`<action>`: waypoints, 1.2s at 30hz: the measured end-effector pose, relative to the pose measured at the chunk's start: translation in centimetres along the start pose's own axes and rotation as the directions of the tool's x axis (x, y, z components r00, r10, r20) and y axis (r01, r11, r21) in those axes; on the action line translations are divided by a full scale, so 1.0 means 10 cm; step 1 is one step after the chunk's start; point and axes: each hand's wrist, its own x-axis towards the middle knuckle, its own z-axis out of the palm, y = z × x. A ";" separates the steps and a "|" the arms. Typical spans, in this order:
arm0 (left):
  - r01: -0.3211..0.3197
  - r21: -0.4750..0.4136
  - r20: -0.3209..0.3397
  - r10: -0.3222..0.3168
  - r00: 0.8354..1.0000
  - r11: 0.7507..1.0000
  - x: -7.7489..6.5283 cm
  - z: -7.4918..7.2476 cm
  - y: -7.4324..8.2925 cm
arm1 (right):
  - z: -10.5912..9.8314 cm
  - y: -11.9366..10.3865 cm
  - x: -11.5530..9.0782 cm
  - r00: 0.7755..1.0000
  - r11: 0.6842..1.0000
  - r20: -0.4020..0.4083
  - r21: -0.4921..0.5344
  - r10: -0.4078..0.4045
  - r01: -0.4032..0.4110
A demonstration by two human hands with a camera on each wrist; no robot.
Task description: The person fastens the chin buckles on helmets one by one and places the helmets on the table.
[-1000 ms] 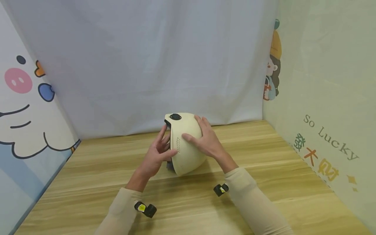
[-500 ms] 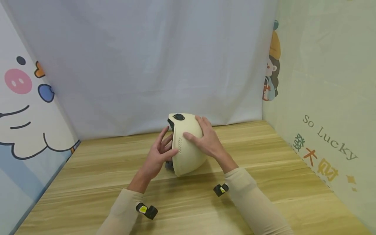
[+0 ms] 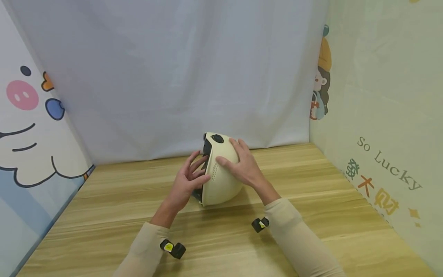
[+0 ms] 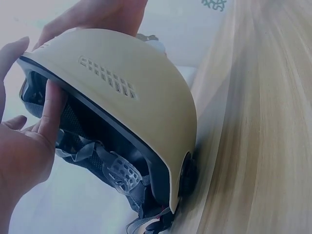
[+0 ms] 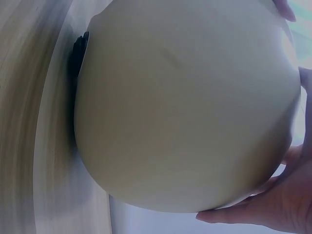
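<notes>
Head view showed a cream helmet (image 3: pixel 221 173) standing on its edge on the wooden table (image 3: pixel 311 181), its dark padded inside facing left. The left hand (image 3: pixel 187 181) sat at the open side, fingers fairly straight, thumb on the rim and fingertips (image 4: pixel 51 105) reaching under the edge against the lining. The right hand (image 3: pixel 243 165) lay spread over the rounded shell, fingers flat on it, pressing rather than curling round. From the left wrist view, a row of vent slots (image 4: pixel 107 78) ran along the shell, and grey straps with a clear buckle (image 4: pixel 119 168) hung loose inside. A white curtain (image 3: pixel 190 69) hung behind the table.
</notes>
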 end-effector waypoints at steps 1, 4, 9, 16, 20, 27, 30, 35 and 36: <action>0.002 0.005 -0.002 -0.001 1.000 1.000 0.00 0.00 0.00 | 0.00 0.00 0.00 1.000 1.000 0.001 0.001 -0.001 0.001; 0.004 0.044 -0.039 -0.002 0.999 0.999 0.02 -0.05 0.01 | -0.01 0.01 0.01 1.000 1.000 -0.005 0.003 -0.007 0.007; 0.032 0.159 -0.187 -0.002 0.982 0.987 0.02 -0.18 0.00 | -0.02 0.03 0.02 1.000 1.000 -0.015 0.014 -0.024 0.024; 0.332 0.442 -0.334 -0.191 0.923 0.833 -0.02 -0.44 -0.21 | -0.02 0.04 0.02 1.000 1.000 -0.002 0.022 -0.013 0.013; 0.472 0.397 -0.293 -0.379 0.878 0.787 -0.03 -0.53 -0.37 | -0.03 0.04 0.01 1.000 1.000 0.009 0.026 0.005 -0.005; 0.533 0.199 -0.309 -0.464 0.830 0.822 -0.03 -0.53 -0.47 | -0.06 0.02 0.02 1.000 1.000 0.013 0.026 0.014 -0.014; 0.522 0.146 -0.286 -0.469 0.836 0.840 -0.03 -0.53 -0.47 | -0.06 0.04 0.03 1.000 1.000 0.007 0.019 0.004 -0.004; 0.490 0.200 -0.236 -0.444 0.865 0.849 -0.03 -0.51 -0.50 | -0.06 0.05 0.03 1.000 1.000 0.004 0.023 0.003 -0.003; 0.482 0.222 -0.239 -0.433 0.869 0.847 -0.02 -0.50 -0.51 | -0.07 0.05 0.03 1.000 1.000 0.006 0.024 0.005 -0.005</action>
